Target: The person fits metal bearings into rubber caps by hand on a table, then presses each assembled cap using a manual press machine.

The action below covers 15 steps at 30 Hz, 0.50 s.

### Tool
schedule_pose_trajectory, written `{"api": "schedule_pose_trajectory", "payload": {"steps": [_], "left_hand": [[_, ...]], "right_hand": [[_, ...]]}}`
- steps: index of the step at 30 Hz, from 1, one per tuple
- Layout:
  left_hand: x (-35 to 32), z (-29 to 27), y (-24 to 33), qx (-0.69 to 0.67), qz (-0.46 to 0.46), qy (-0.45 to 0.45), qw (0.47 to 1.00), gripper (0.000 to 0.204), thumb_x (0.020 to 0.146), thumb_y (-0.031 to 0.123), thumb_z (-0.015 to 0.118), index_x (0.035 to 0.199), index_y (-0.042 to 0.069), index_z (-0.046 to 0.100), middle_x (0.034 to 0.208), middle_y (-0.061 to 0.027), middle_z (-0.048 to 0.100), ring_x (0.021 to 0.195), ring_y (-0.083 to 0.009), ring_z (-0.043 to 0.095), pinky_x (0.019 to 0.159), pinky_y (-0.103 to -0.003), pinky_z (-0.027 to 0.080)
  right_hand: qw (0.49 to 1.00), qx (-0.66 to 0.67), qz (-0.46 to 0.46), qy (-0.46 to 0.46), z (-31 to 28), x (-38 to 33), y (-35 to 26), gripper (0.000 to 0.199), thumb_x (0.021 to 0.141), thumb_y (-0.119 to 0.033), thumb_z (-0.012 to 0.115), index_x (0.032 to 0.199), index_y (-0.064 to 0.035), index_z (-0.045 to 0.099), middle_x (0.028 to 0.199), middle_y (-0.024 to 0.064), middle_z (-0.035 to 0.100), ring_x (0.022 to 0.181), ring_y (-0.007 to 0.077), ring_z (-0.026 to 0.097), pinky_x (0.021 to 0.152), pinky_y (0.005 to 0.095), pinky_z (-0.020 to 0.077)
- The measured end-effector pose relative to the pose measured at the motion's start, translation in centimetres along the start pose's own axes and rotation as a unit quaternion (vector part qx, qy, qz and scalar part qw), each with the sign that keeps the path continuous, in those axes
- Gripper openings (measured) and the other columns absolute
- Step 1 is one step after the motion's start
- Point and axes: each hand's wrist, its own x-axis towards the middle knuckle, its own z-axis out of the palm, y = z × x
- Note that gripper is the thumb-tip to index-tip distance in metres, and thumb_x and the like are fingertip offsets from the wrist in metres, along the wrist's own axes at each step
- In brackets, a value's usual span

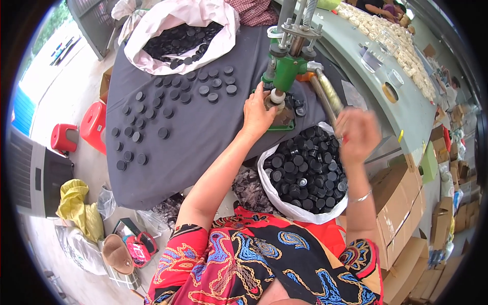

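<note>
A green hand-operated bench press [291,73] stands at the table's right edge. My left hand [258,113] lies at its base, index finger and thumb stretched apart beside the pale round die [276,97] under the ram. Whether a small piece sits between those fingers is hard to see. My right hand [357,133], smeared by motion, is closed around the end of the press's long metal lever [330,94]. Round black caps [204,90] are spread over the dark tablecloth to the left. Several more black caps lie on the press base behind the die.
A white sack of black caps [305,168] sits in front of the press, below my arms. Another open sack [136,48] stands at the table's far side. Cardboard boxes [396,213] are at right, red stools [94,127] at left. A grey-green table [366,84] bears pale pieces.
</note>
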Motion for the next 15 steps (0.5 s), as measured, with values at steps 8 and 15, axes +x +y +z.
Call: {"api": "schedule_pose_trajectory", "payload": {"steps": [8,15], "left_hand": [[-4.0,-10.3,-2.9,0.188,0.088,0.124,0.97,0.048,0.068,0.004,0.068,0.115,0.005,0.059,0.108,-0.0133,0.063,0.1,-0.0308,0.057,0.085,-0.042,0.044],[-8.0,-20.8,-8.5,0.461,-0.136,0.106,0.871,0.039,0.073,0.013,0.067,0.11,0.005,0.062,0.113,-0.0127,0.062,0.105,-0.0321,0.055,0.085,-0.044,0.045]], "right_hand": [[0.998,-0.041,0.036,-0.019,-0.6,-3.0,0.6,0.008,0.088,0.0,0.054,0.089,0.0017,0.061,0.074,0.0088,0.061,0.057,0.0092,0.054,0.053,0.0221,0.0431],[0.986,0.086,0.141,-0.023,0.0,8.4,-1.8,0.018,0.096,-0.012,0.053,0.096,0.0039,0.061,0.062,0.0011,0.051,0.052,0.0064,0.047,0.052,0.0216,0.0398]]}}
